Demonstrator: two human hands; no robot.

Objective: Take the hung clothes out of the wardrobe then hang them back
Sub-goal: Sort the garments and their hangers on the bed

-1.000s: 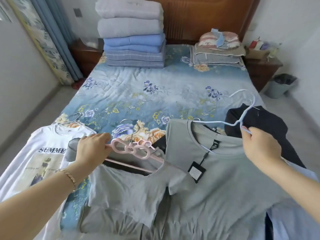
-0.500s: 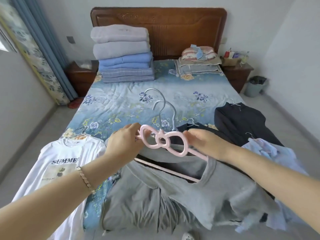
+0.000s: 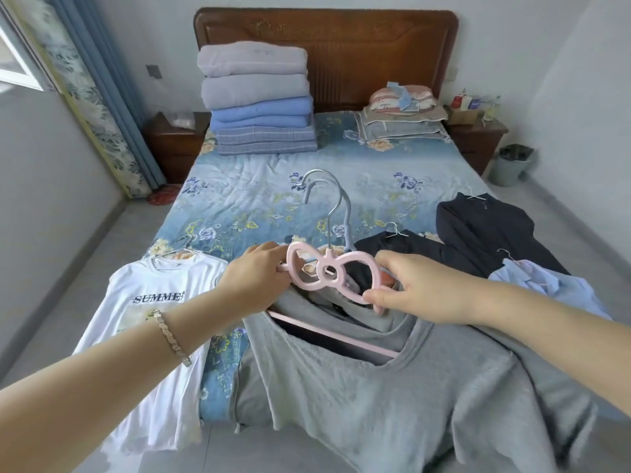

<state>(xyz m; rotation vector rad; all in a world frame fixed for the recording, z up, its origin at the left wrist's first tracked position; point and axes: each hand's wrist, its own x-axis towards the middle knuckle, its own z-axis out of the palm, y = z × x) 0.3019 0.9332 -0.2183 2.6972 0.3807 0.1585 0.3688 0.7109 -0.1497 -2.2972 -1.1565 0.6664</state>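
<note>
Hanger (image 3: 328,257) with pink bow top (grey T-shirt (image 3: 375,387) draped on it) over foot of floral bed (image 3: 256,199), left hand (image 3: 254,278) gripping its left end, right hand (image 3: 420,291) pinching the right loop, folded blankets (image 3: 259,107) stacked by headboard (image 3: 375,46), pale walls.

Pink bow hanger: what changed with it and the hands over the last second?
The right hand, earlier holding a pale wire hanger off to the right, moved in and now pinches the right side of the pink bow hanger. The left hand kept its grip on the left side. Together they raised it off the bed, grey top hanging below. The white T-shirt and folded stack stayed put.
</note>
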